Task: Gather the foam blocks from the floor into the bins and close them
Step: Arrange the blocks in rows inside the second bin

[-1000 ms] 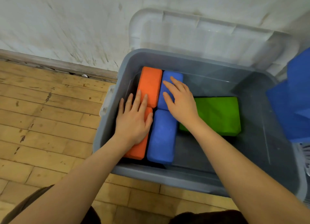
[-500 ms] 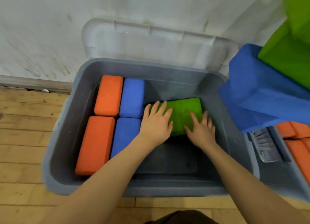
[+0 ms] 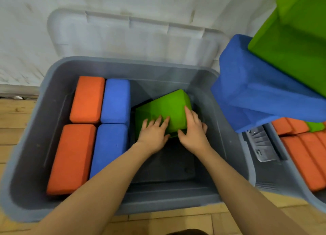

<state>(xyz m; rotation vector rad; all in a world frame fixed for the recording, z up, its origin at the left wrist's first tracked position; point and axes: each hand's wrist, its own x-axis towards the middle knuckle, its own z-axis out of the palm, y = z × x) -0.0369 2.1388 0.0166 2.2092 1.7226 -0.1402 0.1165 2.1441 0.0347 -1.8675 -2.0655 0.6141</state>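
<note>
Both hands inside grey bin [image 3: 53,79], working on green foam block [image 3: 164,108]. Left hand [image 3: 153,134] laid over block's near left face, fingers spread and nearly straight, pressing rather than wrapping. Right hand [image 3: 194,132] at block's near right corner, fingers reaching up over top face, thumb tucked under near edge, gripping that corner. Block tilted, near edge raised off bin floor, far corner pointing toward back wall, sitting right of centre. Along bin's left side, packed flat in two columns: two orange blocks [image 3: 87,99], one behind the other, and two blue blocks [image 3: 116,100] just beside them, touching. Translucent lid [image 3: 134,39] propped upright behind bin against white wall. To the right, large blue foam piece [image 3: 255,86] overhanging bin's corner, large green foam piece [image 3: 292,41] on top of it. Second bin [image 3: 264,185] at right edge, holding more orange blocks [image 3: 305,157]. Wooden floor [image 3: 10,122] beneath.
</note>
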